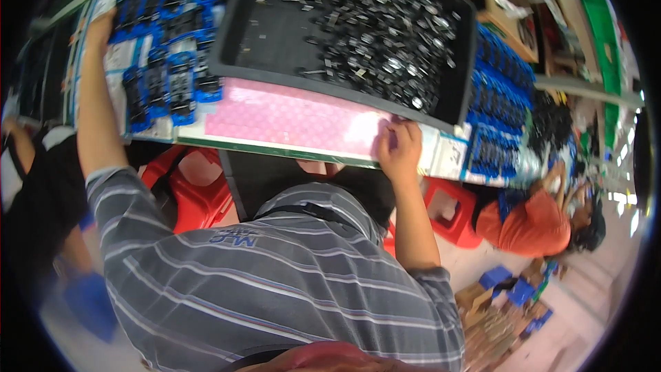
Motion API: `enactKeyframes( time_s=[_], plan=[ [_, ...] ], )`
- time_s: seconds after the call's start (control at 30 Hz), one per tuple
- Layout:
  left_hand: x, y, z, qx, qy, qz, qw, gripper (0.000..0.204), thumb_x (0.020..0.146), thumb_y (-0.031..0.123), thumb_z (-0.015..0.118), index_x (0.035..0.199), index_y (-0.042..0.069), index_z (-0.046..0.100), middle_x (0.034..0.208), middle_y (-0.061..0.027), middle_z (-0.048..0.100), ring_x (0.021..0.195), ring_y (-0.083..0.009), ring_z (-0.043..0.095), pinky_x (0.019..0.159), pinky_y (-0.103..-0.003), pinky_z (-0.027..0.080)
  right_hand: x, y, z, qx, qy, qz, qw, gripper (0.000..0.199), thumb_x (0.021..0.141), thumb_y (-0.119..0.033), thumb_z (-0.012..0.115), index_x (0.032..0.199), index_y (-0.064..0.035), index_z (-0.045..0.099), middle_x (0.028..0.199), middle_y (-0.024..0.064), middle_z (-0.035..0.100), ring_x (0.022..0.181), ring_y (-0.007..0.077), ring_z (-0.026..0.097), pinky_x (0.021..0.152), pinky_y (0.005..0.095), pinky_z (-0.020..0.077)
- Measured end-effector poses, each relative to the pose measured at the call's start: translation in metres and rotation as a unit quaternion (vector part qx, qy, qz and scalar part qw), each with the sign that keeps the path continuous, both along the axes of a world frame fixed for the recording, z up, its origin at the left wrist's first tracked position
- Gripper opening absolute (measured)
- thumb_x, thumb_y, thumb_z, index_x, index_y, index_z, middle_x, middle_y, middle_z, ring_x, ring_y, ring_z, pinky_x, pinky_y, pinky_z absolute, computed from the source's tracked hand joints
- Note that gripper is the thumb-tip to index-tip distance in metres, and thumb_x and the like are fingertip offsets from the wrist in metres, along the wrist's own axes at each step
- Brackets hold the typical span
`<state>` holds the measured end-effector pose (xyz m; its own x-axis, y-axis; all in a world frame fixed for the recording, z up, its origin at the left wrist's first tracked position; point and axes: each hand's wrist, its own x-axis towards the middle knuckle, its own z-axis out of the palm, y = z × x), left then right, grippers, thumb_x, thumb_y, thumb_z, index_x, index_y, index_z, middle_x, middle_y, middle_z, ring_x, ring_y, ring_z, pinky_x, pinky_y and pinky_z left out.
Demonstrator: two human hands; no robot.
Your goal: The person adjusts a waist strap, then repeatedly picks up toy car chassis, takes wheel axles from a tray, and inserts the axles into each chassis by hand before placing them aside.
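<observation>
My left arm stretches to the far left, where my left hand is beside the outermost of several blue holders with black parts. Its fingers are small and blurred, so their grip is unclear. My right hand rests at the right end of a pink bubble-wrap sheet, just in front of the black tray. Its fingers are curled together, and whatever they may hold is hidden. Many small black and shiny metal parts lie loose in the tray, mostly toward its right side.
More blue holders stand right of the tray. Red stools are under the table edge. A person in an orange top sits at the right; another in dark clothing is at the left. Cardboard and blue boxes lie on the floor.
</observation>
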<state>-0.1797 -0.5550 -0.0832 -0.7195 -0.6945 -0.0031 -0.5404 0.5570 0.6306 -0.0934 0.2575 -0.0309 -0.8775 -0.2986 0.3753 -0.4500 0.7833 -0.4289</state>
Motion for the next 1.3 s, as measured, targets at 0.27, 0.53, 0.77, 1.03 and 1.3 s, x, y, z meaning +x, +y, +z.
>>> enactKeyframes(
  time_s=[0.27, 0.53, 0.77, 1.03, 1.3],
  plan=[
    [0.081, 0.044, 0.013, -0.208, 0.118, -0.027, 0.971, 0.048, 0.099, 0.041, 0.055, 0.128, 0.004, 0.065, 0.124, -0.0161, 0.067, 0.117, -0.0269, 0.063, 0.100, -0.034, 0.046, 0.012, 0.058, 0.028, -0.093, 0.097, -0.085, 0.987, 0.012, 0.076, 0.003, 0.071, 0.085, -0.0010, 0.064, 0.085, 0.0131, 0.063, 0.079, 0.0300, 0.063, 0.069, 0.0359, 0.0516],
    [0.202, 0.345, 0.068, 0.058, 0.246, 0.033, 0.967, 0.024, 0.101, 0.019, 0.058, 0.112, 0.001, 0.069, 0.106, -0.0073, 0.070, 0.096, -0.0133, 0.063, 0.086, -0.027, 0.049, 0.026, 0.193, 0.030, 0.138, 0.113, -0.230, 0.957, 0.016, 0.083, -0.008, 0.073, 0.094, -0.0001, 0.064, 0.103, 0.0170, 0.059, 0.091, 0.0339, 0.058, 0.078, 0.0410, 0.0487],
    [0.179, 0.524, 0.070, 0.292, 0.206, -0.222, 0.907, 0.014, 0.099, 0.015, 0.059, 0.100, 0.002, 0.066, 0.089, -0.0013, 0.061, 0.080, -0.0071, 0.053, 0.070, -0.022, 0.044, 0.041, 0.174, 0.036, -0.014, 0.031, -0.252, 0.967, 0.015, 0.081, 0.000, 0.073, 0.088, 0.0025, 0.060, 0.092, 0.0162, 0.061, 0.081, 0.0339, 0.061, 0.072, 0.0385, 0.0508],
    [0.174, 0.635, 0.088, 0.683, 0.138, -0.379, 0.610, 0.061, 0.099, 0.036, 0.060, 0.145, 0.005, 0.036, 0.114, -0.0102, 0.063, 0.071, -0.0102, 0.056, 0.054, -0.020, 0.040, 0.068, 0.053, 0.094, -0.136, -0.027, 0.147, 0.979, 0.031, 0.076, -0.009, 0.081, 0.102, -0.0016, 0.065, 0.108, 0.0163, 0.062, 0.096, 0.0335, 0.063, 0.085, 0.0403, 0.0522],
    [0.177, 0.598, 0.074, 0.703, 0.130, -0.304, 0.630, 0.045, 0.096, 0.019, 0.063, 0.135, 0.006, 0.044, 0.100, -0.0062, 0.062, 0.071, -0.0103, 0.058, 0.049, -0.021, 0.041, -0.109, 0.055, 0.100, 0.036, 0.105, -0.007, 0.994, 0.026, 0.081, -0.007, 0.074, 0.106, -0.0021, 0.069, 0.108, 0.0178, 0.062, 0.101, 0.0382, 0.061, 0.091, 0.0424, 0.0490]
  ],
)
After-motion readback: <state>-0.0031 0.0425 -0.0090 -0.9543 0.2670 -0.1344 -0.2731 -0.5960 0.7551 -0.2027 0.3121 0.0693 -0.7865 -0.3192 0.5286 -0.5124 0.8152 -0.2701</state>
